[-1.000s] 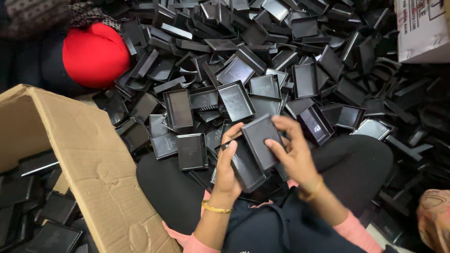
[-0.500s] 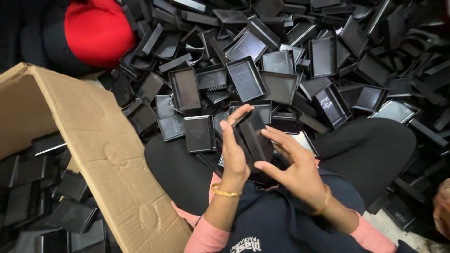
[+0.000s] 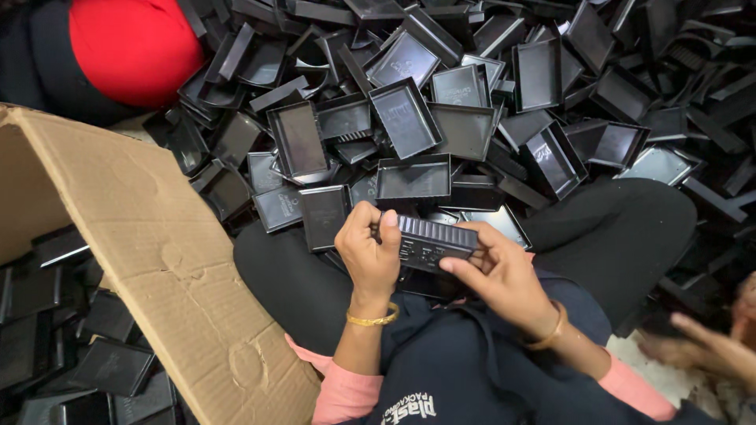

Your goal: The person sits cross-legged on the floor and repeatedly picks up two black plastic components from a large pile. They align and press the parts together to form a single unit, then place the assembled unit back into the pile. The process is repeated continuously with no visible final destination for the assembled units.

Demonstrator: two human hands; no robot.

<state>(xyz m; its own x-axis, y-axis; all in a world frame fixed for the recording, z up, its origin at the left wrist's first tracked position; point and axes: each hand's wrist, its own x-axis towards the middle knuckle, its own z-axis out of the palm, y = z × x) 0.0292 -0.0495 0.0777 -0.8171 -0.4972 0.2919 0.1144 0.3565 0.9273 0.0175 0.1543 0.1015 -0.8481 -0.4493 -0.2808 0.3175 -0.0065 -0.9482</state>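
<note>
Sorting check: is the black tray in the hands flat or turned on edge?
On edge: the black tray shows its ribbed side wall, gripped between left hand and right hand.

We see no walls or windows, only floor level from above. A heap of black plastic trays (image 3: 409, 118) covers the ground across the top and right. 1 open cardboard box (image 3: 150, 260) stands at left, more black trays (image 3: 79, 346) inside it. A red rounded object (image 3: 134, 47) lies top left. A pale floor patch (image 3: 646, 366) shows bottom right. Light is even, soft.
</note>
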